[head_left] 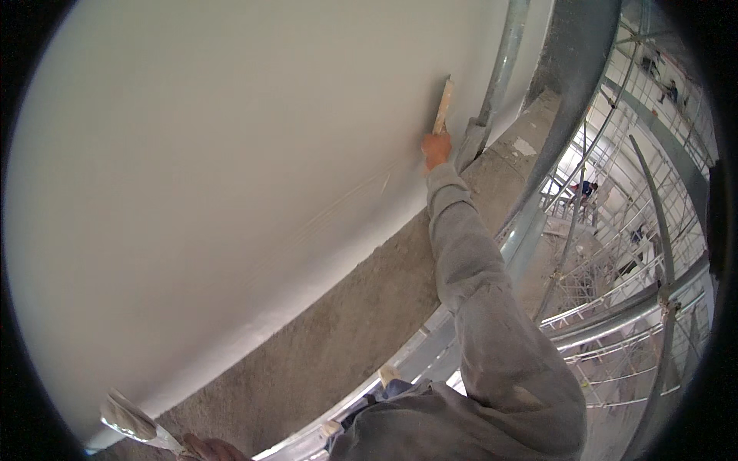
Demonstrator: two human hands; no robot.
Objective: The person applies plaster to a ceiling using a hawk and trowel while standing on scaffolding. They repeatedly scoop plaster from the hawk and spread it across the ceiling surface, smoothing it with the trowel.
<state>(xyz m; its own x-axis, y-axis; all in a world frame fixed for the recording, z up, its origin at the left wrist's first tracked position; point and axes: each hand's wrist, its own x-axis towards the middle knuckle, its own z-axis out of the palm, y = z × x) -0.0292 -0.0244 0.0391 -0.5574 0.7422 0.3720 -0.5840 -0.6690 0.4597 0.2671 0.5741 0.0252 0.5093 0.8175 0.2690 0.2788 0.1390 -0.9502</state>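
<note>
My right hand reaches out to the white wall, its fingers wrapped round a narrow, beige, plaster-smeared trowel. The trowel is seen nearly edge-on, and its blade lies at or close to the wall; I cannot tell if it touches. Faint streaks run across the wall below and left of it. At the lower left, my left hand is closed on a metal trowel with a shiny, smeared blade near the foot of the wall. The frame's lower edge cuts off part of that hand.
A rough concrete ledge runs along the wall's foot. Beside my right hand stands a metal pole. Scaffold tubes fill the right side, with a person far off below. My stained shoes show at the bottom.
</note>
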